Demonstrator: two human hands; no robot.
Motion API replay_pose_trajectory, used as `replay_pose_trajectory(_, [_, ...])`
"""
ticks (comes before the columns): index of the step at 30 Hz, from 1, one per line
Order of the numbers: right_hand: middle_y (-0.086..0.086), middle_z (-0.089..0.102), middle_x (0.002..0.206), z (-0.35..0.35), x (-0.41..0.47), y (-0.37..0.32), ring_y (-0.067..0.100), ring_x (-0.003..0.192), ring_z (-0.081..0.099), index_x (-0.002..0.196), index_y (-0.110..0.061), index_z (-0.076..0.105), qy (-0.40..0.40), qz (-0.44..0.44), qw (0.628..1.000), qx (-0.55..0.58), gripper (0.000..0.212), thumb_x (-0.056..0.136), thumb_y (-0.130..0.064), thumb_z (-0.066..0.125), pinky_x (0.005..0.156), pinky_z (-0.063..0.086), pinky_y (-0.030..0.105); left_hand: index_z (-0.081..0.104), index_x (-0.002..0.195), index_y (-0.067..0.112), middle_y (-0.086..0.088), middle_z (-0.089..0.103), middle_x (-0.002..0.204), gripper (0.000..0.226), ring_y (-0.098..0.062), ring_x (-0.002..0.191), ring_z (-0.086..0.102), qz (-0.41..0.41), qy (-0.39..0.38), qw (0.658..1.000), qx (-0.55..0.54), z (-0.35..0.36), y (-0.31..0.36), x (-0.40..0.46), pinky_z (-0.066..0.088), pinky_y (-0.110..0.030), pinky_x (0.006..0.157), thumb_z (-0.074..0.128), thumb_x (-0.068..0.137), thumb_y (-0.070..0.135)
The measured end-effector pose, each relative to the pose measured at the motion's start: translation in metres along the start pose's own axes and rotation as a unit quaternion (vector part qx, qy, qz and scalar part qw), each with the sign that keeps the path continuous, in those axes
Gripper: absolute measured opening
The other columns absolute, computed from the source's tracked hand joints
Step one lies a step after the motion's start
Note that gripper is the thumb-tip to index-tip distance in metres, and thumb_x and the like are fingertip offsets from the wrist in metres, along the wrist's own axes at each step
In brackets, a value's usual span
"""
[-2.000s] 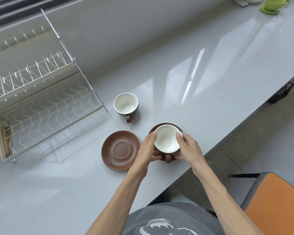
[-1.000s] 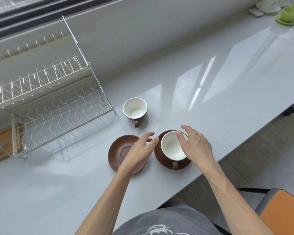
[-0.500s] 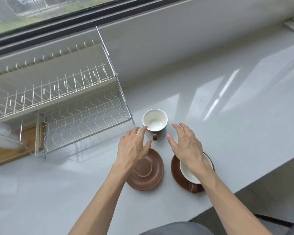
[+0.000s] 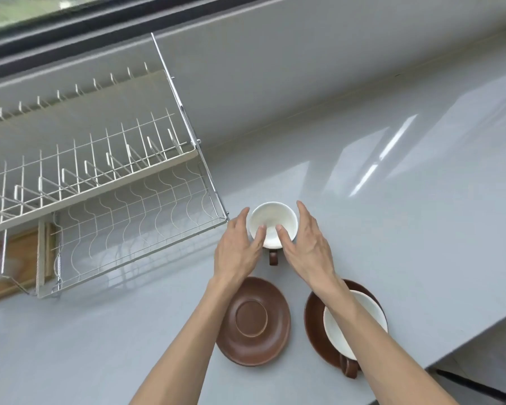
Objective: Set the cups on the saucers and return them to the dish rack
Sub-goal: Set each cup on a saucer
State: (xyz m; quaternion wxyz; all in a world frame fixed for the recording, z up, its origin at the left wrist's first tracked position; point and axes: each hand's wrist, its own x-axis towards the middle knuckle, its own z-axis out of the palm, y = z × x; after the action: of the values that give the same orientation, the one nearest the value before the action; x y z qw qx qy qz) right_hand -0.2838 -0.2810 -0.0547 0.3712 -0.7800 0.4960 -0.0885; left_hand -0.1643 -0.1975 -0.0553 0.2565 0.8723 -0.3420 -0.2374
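Head view: both my hands have left the first cup (image 4: 355,323), now seated on its saucer (image 4: 314,331) at five o'clock, and reached the second cup (image 4: 273,223) at centre. My left hand (image 4: 237,249) and right hand (image 4: 307,247) cradle its sides, fingers spread, not clearly gripping. The empty saucer (image 4: 253,320) waits at six o'clock. The dish rack (image 4: 105,182) corner sits just beside the cup at nine o'clock; the counter (image 4: 392,229) lies open toward three o'clock.
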Motion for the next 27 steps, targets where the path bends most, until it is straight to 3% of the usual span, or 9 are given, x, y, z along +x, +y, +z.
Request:
replay_pose_trajectory(4, [0.011, 0.042, 0.154, 0.003, 0.010, -0.004, 0.030, 0.139, 0.042, 0.156, -0.018, 0.022, -0.036, 0.052, 0.997, 0.036, 0.067, 0.100, -0.045, 0.047, 0.109, 0.033, 0.038, 0.035, 0.153, 0.029, -0.002, 0.052, 0.146, 0.066, -0.024, 0.129, 0.055, -0.101, -0.053, 0.977, -0.179, 0.004, 0.000, 0.010, 0.042, -0.044, 0.109, 0.049, 0.094, 0.056])
replay_pose_trajectory(9, [0.010, 0.055, 0.142, 0.002, 0.013, -0.003, 0.035, 0.130, 0.049, 0.149, -0.017, 0.034, -0.061, 0.103, 0.990, 0.079, 0.057, 0.101, -0.044, 0.046, 0.104, 0.036, 0.040, 0.043, 0.146, 0.028, -0.006, 0.059, 0.128, 0.049, -0.023, 0.110, 0.064, -0.155, -0.108, 0.931, -0.313, 0.007, 0.003, 0.010, 0.058, -0.044, 0.091, 0.053, 0.099, 0.039])
replay_pose_trajectory(16, [0.008, 0.059, 0.136, 0.002, 0.005, -0.001, 0.033, 0.128, 0.050, 0.146, -0.018, 0.040, -0.052, 0.109, 0.988, 0.099, 0.054, 0.100, -0.046, 0.046, 0.101, 0.038, 0.039, 0.044, 0.145, 0.027, -0.003, 0.059, 0.119, 0.049, -0.023, 0.111, 0.064, -0.151, -0.113, 0.927, -0.323, 0.006, 0.006, 0.000, 0.058, -0.040, 0.088, 0.054, 0.099, 0.041])
replay_pose_trajectory(21, [0.006, 0.060, 0.135, -0.004, -0.010, -0.003, 0.032, 0.127, 0.052, 0.146, -0.019, 0.042, -0.045, 0.101, 0.989, 0.101, 0.055, 0.099, -0.048, 0.045, 0.105, 0.041, 0.043, 0.043, 0.146, 0.028, -0.008, 0.058, 0.133, 0.053, -0.023, 0.114, 0.064, -0.140, -0.110, 0.928, -0.326, 0.000, 0.005, -0.015, 0.057, -0.033, 0.080, 0.056, 0.097, 0.044])
replay_pose_trajectory(27, [0.008, 0.062, 0.130, -0.008, -0.033, -0.009, 0.036, 0.119, 0.058, 0.144, -0.021, 0.042, -0.042, 0.095, 0.989, 0.104, 0.057, 0.097, -0.053, 0.045, 0.102, 0.045, 0.047, 0.045, 0.145, 0.029, -0.007, 0.057, 0.132, 0.053, -0.022, 0.115, 0.062, -0.126, -0.111, 0.933, -0.320, -0.012, 0.004, -0.037, 0.056, -0.030, 0.076, 0.058, 0.096, 0.045])
